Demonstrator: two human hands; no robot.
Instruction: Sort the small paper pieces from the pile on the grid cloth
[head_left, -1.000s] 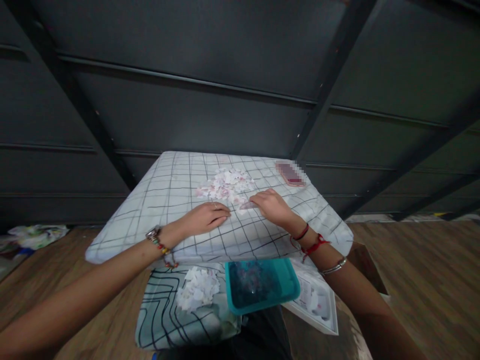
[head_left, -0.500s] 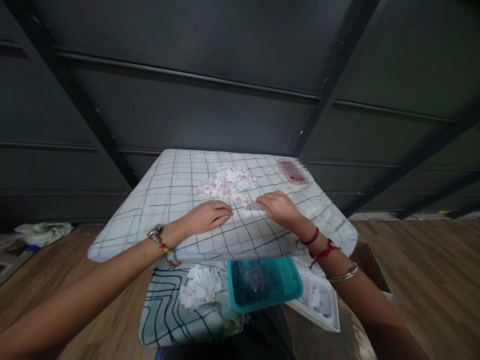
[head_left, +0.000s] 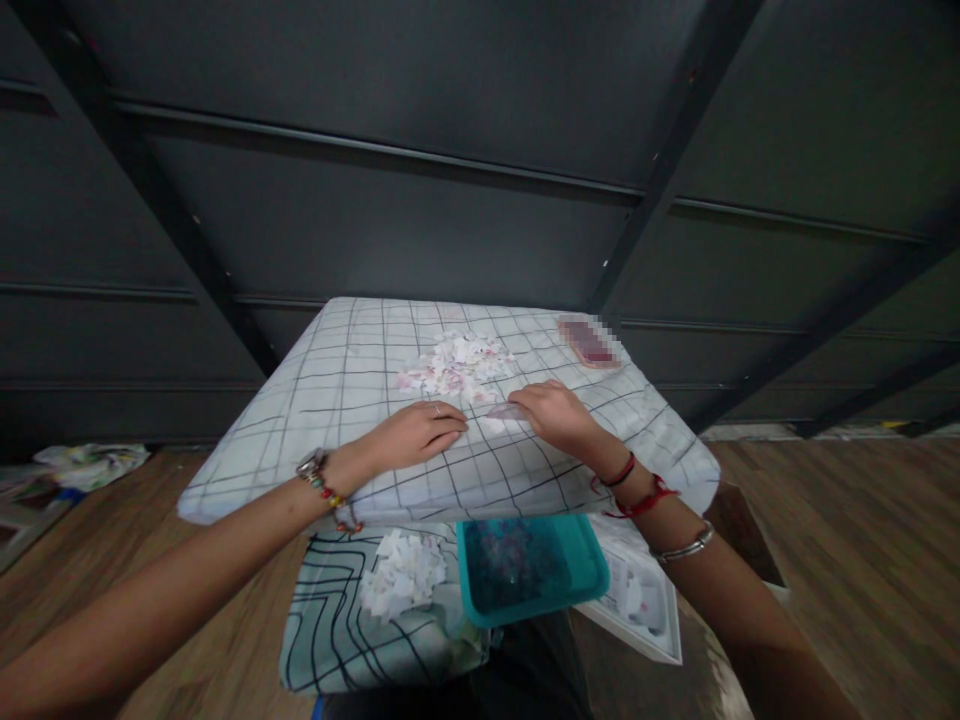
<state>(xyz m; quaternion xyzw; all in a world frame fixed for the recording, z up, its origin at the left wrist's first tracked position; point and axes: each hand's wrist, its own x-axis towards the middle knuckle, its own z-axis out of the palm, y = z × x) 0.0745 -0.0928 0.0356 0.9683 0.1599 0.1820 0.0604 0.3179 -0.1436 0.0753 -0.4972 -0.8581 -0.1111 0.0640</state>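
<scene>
My right hand (head_left: 553, 415) is closed on a thin, translucent pinkish piece (head_left: 504, 411), perhaps plastic, that points left from its fingertips. A small white scrap lies just under that piece. To its left, my left hand (head_left: 424, 432) rests low on the checked cloth (head_left: 330, 400), fingers together and curled toward the thumb. Whatever its fingertips pinch is hidden. Just beyond both hands spreads a pile of small white and pinkish paper scraps (head_left: 459, 365).
Below the table's near edge are a teal plastic tub (head_left: 598, 580), a white box (head_left: 626, 635) with white contents, and more white scraps (head_left: 403, 575) on a green patterned cloth (head_left: 322, 620). A phone (head_left: 591, 342) lies at the back right. A dark panelled wall (head_left: 390, 220) stands behind.
My right hand has shifted slightly left with the translucent piece, toward my left hand. The left hand has hardly moved.
</scene>
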